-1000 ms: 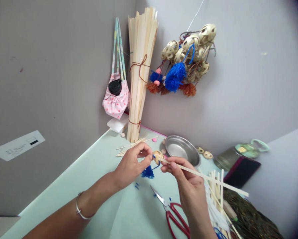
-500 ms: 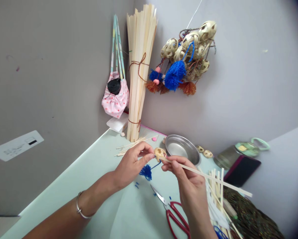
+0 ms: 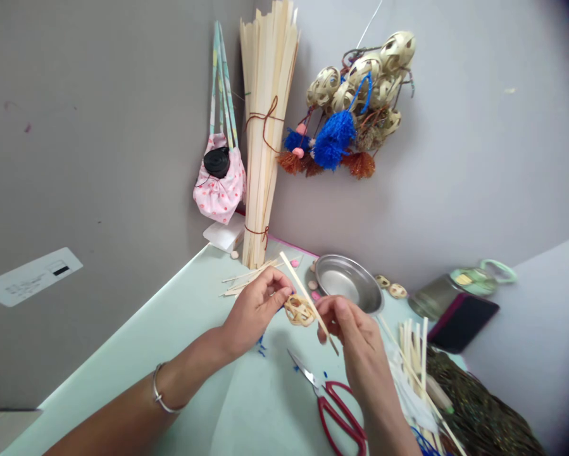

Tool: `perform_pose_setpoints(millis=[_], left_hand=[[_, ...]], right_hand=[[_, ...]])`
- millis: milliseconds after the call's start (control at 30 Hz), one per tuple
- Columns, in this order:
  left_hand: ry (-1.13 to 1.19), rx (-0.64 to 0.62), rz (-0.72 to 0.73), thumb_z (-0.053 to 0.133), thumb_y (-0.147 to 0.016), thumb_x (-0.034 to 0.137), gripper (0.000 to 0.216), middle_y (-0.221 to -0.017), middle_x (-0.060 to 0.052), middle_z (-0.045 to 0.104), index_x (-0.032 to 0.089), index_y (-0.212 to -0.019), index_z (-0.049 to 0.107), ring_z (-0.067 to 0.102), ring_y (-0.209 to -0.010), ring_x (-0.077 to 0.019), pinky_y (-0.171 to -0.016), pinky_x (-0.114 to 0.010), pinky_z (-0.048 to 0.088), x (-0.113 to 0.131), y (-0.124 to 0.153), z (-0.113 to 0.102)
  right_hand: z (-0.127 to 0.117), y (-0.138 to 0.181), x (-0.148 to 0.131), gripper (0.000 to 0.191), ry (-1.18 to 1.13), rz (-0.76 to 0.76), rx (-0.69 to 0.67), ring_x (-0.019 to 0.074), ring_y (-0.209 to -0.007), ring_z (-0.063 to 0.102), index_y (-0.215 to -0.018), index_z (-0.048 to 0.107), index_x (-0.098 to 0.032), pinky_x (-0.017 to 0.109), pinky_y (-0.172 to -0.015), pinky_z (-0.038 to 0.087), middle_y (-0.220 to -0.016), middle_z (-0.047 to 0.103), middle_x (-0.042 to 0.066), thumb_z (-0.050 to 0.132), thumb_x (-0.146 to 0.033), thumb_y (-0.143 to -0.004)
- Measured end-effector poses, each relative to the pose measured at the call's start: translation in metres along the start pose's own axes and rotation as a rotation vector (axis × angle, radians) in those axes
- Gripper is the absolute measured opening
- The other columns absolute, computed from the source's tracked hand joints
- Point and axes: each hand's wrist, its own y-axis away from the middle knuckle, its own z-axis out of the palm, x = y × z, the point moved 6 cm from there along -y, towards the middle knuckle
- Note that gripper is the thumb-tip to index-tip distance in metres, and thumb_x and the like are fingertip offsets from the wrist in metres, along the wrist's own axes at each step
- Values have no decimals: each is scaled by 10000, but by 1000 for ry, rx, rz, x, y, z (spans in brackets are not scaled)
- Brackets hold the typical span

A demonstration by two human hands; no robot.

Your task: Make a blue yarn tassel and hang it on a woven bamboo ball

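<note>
My left hand (image 3: 256, 310) pinches a small woven bamboo ball (image 3: 299, 310) at its upper left side. A bit of blue yarn shows by those fingertips; the tassel is mostly hidden behind the hand. Just right of the ball, my right hand (image 3: 355, 329) is closed on a thin bamboo strip (image 3: 296, 278). The strip slants past the ball's right side, its upper end pointing away from me. Whether strip and ball touch, I cannot tell. Below the hands, red-handled scissors (image 3: 329, 399) lie with blades slightly apart, among blue yarn snippets (image 3: 261, 346).
A steel bowl (image 3: 348, 285) stands behind my right hand. Toward the right are a green-lidded jug (image 3: 448, 294), a phone (image 3: 464, 322), loose strips (image 3: 412, 354) and dark yarn (image 3: 483, 405). A tied strip bundle (image 3: 268, 139) leans in the corner near hanging tasselled balls (image 3: 360, 95).
The strip has swung from pointing right to slanting up and away. The ball has turned and dropped slightly, and the blue tassel has gone behind my left hand.
</note>
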Motion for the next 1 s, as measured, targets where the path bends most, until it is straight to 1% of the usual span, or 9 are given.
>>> perform_pose_setpoints(millis=[100,133,233,333,467,567,733,900,1000], left_hand=[[-5,-15,-3,507,-928,333,152,-882,-31,596,185,-895,520,577,-823,-137,-758,-273,475,-2,1,5],[-11,-13,3,505,-928,337,156,-894,-36,598,186,-893,521,580,-840,-143,-766,-277,477,-2,1,5],[-64,13,36,507,-923,336,154,-889,-34,596,188,-884,525,579,-834,-147,-763,-284,478,-1,2,5],[-97,60,56,505,-922,322,141,-884,-28,594,187,-885,523,577,-803,-141,-751,-282,475,-1,1,2],[-89,75,54,503,-923,311,132,-883,-24,592,185,-888,523,581,-816,-141,-765,-283,477,-3,1,1],[-52,58,22,507,-923,317,141,-871,-20,588,183,-883,523,593,-825,-141,-781,-292,482,-8,1,3],[219,43,-88,554,-900,352,188,-987,-45,575,175,-867,502,608,-818,-136,-767,-324,533,-19,-3,3],[566,-36,-190,596,-887,331,189,-1019,-59,595,169,-867,500,594,-772,-103,-720,-260,522,-20,-6,8],[637,-88,-244,614,-878,324,189,-943,-37,598,170,-866,504,572,-721,-88,-693,-238,504,-18,-3,14]], right_hand=[[11,-3,16,374,-191,108,-48,95,-444,253,-812,595,-194,219,-456,220,-475,319,-81,491,-534,-927],[13,-5,21,392,-240,135,-55,83,-430,206,-840,595,-191,215,-440,178,-480,313,-87,491,-561,-916],[17,-8,29,580,-323,192,-95,53,-400,161,-957,613,-182,214,-403,110,-614,486,-37,396,-712,-867],[18,-9,24,717,-308,169,-158,35,-391,188,-1072,618,-197,207,-372,123,-786,579,12,408,-811,-769],[17,-4,12,545,-81,121,-191,51,-473,321,-1118,623,-218,186,-402,219,-841,596,6,767,-516,-685],[11,-2,3,371,-5,108,-116,64,-490,326,-1019,664,-193,195,-418,232,-739,575,-10,742,-435,-748],[-6,-1,-8,348,46,89,-44,71,-445,283,-1000,657,-185,214,-411,213,-547,465,-59,705,-452,-782],[-13,-3,-10,366,28,72,0,56,-424,275,-1005,640,-179,218,-393,199,-622,566,-25,687,-471,-790],[-9,-3,-10,377,40,78,-18,51,-428,262,-1022,621,-168,214,-390,186,-673,632,11,652,-484,-819]])
